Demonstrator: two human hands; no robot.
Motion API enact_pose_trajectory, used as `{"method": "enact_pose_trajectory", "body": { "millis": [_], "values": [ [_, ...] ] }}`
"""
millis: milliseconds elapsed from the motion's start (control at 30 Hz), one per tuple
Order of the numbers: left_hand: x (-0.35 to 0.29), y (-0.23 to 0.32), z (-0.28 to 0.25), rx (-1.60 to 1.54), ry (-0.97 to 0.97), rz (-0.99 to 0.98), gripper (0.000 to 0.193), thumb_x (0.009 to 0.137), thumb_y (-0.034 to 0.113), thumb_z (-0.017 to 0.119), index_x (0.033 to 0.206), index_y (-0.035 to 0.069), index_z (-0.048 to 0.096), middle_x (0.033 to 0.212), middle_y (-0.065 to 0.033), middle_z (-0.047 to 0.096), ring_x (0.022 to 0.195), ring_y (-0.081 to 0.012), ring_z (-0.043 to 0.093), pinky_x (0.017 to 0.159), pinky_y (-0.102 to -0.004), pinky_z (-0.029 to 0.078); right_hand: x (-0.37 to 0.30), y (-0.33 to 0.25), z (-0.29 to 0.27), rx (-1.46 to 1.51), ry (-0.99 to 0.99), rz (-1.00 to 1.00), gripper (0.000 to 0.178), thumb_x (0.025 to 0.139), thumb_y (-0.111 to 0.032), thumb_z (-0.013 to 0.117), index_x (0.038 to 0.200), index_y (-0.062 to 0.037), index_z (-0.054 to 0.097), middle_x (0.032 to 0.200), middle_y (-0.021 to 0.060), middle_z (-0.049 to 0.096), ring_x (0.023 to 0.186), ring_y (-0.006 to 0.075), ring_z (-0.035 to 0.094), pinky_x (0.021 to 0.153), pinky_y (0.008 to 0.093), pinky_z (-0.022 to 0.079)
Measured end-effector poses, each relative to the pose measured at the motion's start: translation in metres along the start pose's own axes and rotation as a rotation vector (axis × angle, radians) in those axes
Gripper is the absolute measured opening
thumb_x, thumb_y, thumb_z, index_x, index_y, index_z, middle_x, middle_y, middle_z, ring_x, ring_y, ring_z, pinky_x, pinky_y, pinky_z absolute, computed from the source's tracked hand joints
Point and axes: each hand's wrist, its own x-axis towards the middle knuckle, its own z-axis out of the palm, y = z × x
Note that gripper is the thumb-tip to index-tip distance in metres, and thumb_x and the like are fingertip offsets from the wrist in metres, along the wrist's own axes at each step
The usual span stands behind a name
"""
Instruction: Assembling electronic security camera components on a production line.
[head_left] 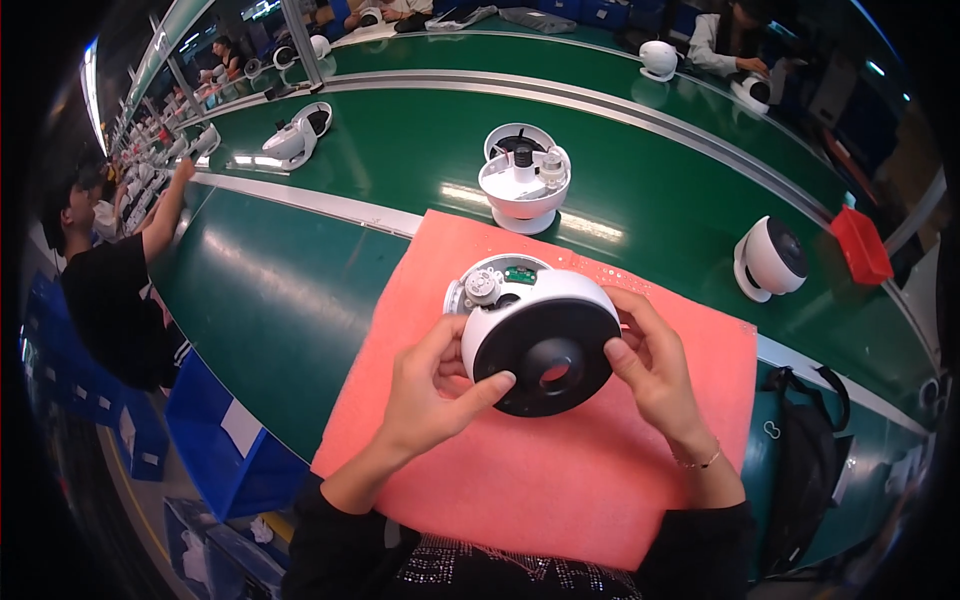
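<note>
Between my two hands is a white, rounded camera housing front (pixel 540 385) with a black face and a round hole through its middle. My left hand (pixel 435 390) closes on its left side, thumb on the black face. On the opposite edge, my right hand (pixel 650 365) grips with its thumb at the rim and its fingers behind. Just beyond the front lies an open white shell (pixel 455 297) holding a silver motor (pixel 483 287) and a small green circuit board (pixel 520 274). The front hides part of this shell, and I cannot tell whether the two touch.
A pink foam mat (pixel 400 440) covers the bench before me. On the green conveyor (pixel 400 140) stand an opened camera body (pixel 525 185), a closed camera (pixel 770 258) and a red bin (pixel 862 245). A black bag (pixel 800 470) lies right; a co-worker (pixel 115 270) reaches in at left.
</note>
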Motion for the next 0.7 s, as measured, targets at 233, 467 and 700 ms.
{"method": "enact_pose_trajectory", "body": {
  "millis": [233,467,700],
  "values": [
    [0.011,-0.023,-0.018,0.383,0.312,0.167,0.06,0.079,0.014,0.061,0.13,0.0,0.034,0.129,-0.0201,0.042,0.119,-0.0258,0.043,0.093,-0.0345,0.04,0.011,0.028,-0.02,0.587,0.023,0.462,0.037,0.093,-0.02,0.039,0.121,0.0049,0.042,0.106,0.0123,0.056,0.093,0.0192,0.059,0.078,0.0379,0.054],
    [0.002,-0.057,-0.013,-0.161,0.092,-0.119,0.074,0.07,0.001,0.056,0.135,0.002,0.021,0.132,-0.0133,0.034,0.126,-0.0226,0.03,0.104,-0.0343,0.023,0.014,0.026,-0.005,0.731,0.016,0.578,0.036,0.093,-0.019,0.039,0.121,0.0041,0.042,0.106,0.0119,0.056,0.094,0.0202,0.058,0.08,0.0405,0.052],
    [-0.013,-0.063,-0.041,-0.292,-0.409,-0.368,0.078,0.062,-0.006,0.05,0.136,0.003,0.026,0.133,-0.0105,0.037,0.125,-0.0198,0.032,0.104,-0.033,0.025,-0.004,-0.008,-0.013,0.262,-0.27,0.307,0.053,0.084,-0.022,0.056,0.125,0.0053,0.037,0.116,0.0133,0.05,0.108,0.0218,0.049,0.09,0.0322,0.039]
  ]
}}
